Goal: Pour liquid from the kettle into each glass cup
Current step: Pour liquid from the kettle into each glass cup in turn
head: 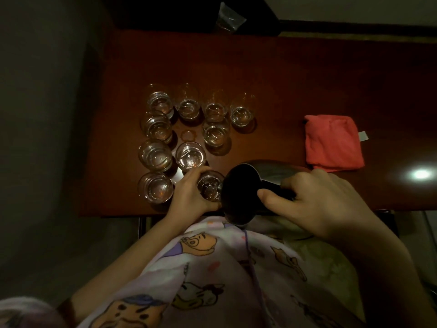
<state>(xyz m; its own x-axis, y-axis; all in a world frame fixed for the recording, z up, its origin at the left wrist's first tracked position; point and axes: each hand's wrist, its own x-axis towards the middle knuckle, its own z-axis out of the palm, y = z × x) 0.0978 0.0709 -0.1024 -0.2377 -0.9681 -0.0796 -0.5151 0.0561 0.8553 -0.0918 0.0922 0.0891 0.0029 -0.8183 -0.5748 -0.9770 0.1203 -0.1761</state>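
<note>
A dark kettle [240, 185] is tipped to the left near the table's front edge, its spout over a glass cup [210, 187]. My right hand [314, 202] grips the kettle's black handle. My left hand [189, 195] wraps around that cup from the left and front. Liquid shows inside the cup. Several other glass cups stand in a cluster behind and to the left, such as one at the front left [155, 187] and one in the middle [191, 156]; each holds clear liquid.
A folded red cloth [333, 142] lies on the dark wooden table [272, 79] at the right. A wet ring mark [188, 135] sits among the cups. A clear bag [229, 17] rests at the far edge. My patterned shirt [212, 268] covers the near view.
</note>
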